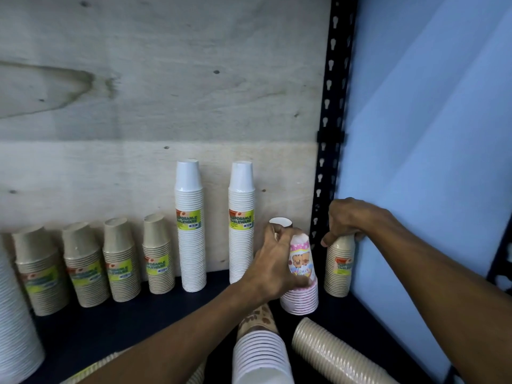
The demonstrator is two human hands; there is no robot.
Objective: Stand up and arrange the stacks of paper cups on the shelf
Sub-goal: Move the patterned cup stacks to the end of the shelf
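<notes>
My left hand [273, 268] is wrapped around the pink printed stack [302, 278], upright on the shelf [138, 320]. My right hand [349, 220] is clamped over the top of a short kraft stack [339, 268] in the right corner. Behind, two tall white stacks [191, 225] and four kraft stacks [122, 259] already stand along the back board. I judge it over half done: a ribbed beige stack [332, 353] and a white-rimmed stack [260, 353] still lie down at the front.

Dark shelf [155, 314]: four upright kraft-brown paper cup stacks [122, 261] at left; two tall white cup stacks [191, 228]; pink cartoon-printed stack [302, 275]; beige stack [339, 267] in right corner; ribbed beige stack [332, 353] lying toppled in front.
</notes>
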